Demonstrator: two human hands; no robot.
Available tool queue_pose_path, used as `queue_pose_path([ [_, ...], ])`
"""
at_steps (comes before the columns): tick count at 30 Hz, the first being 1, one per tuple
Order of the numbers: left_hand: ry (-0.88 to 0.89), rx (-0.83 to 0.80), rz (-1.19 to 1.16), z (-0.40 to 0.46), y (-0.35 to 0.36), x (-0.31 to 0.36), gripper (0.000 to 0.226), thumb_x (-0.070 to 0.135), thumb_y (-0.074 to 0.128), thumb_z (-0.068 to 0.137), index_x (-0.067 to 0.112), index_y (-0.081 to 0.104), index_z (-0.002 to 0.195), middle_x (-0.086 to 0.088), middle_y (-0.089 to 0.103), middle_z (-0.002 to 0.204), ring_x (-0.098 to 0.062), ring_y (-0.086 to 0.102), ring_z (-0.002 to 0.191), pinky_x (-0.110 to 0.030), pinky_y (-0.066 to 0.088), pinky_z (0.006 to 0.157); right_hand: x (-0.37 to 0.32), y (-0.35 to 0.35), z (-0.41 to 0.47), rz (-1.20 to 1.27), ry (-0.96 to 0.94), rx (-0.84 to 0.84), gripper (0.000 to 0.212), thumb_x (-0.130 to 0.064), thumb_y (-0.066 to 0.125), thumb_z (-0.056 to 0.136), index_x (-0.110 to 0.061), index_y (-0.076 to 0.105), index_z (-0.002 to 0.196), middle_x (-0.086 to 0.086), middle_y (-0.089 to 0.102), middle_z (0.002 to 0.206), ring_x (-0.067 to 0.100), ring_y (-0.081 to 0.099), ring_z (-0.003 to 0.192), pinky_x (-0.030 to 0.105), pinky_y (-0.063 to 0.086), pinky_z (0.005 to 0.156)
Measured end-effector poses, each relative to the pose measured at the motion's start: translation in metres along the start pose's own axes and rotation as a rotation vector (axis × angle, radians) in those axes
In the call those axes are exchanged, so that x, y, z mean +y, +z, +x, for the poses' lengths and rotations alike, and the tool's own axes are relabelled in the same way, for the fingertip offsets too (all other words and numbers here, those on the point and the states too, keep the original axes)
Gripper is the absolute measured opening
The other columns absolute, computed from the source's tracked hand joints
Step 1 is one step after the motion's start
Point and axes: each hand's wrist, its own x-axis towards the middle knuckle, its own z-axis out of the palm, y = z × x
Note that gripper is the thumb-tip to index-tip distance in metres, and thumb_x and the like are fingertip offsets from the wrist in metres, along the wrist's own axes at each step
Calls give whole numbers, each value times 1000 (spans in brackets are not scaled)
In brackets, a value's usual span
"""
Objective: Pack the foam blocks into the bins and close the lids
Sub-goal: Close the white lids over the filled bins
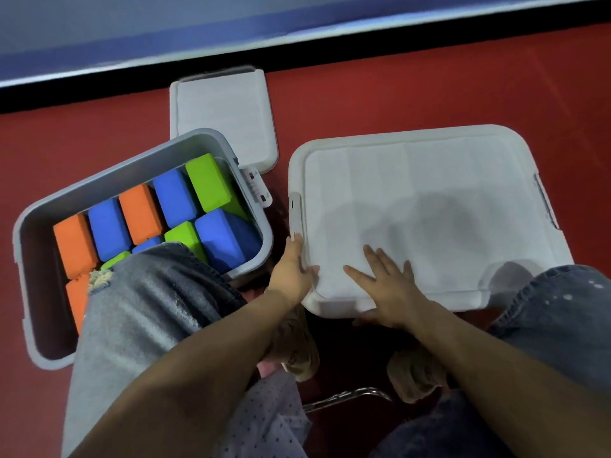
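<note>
Both my hands rest on the lid (429,206): right hand (390,285) flat, fingers spread; left hand (291,269) at its edge, fingertips seemingly touching the latch (295,216).

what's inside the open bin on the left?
The open bin holds orange, blue and green foam blocks packed upright in rows. A knee covers its near part, so the blocks there and the bin floor are hidden.

Head view, steeply down, close overhead.
</note>
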Motion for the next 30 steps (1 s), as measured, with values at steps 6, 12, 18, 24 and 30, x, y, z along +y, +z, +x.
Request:
queue_pose_path([
  [6, 16, -75, 145, 6, -10, 1, 84, 22, 61, 92, 27, 4, 153, 2, 3, 161, -18, 24, 144, -21, 22, 111, 15, 23, -2, -42, -71, 81, 101, -23, 62, 83, -44, -17, 142, 5, -37, 149, 25, -28, 141, 61, -9, 109],
  [12, 39, -306, 134, 34, 4, 31, 92, 27, 64, 90, 33, -5, 151, 8, -13, 158, -16, 7, 147, -34, 22, 118, 65, 24, -9, -49, -90, 161, 100, -4, 56, 83, -43, -13, 143, 4, -29, 154, 19, -33, 135, 62, -4, 110],
  [18, 57, -502, 246, 56, 62, 108, 88, 54, 57, 88, 42, -3, 150, 19, -5, 157, -15, 25, 141, -32, 52, 89, 140, -2, -26, 274, 200, 13, 99, -62, 63, 74, -48, -3, 146, -14, -28, 153, 14, -23, 142, 60, -4, 113],
  [24, 192, -474, 404, 36, 26, 156, 72, 47, 53, 92, 32, 15, 152, 8, 29, 152, -11, 29, 140, -17, 22, 107, 89, -51, -16, 705, 299, 177, 78, -64, 53, 82, -34, 23, 148, -4, 14, 159, 16, 12, 146, 40, 16, 118],
  [30, 161, -229, 277, -17, -82, 131, 69, 39, 56, 93, 21, 23, 151, -6, 44, 146, -29, 47, 129, -37, 39, 104, 26, -103, -46, 761, 285, 216, 69, -63, 45, 88, -18, 42, 142, 0, 42, 147, 17, 41, 134, 29, 28, 111],
])
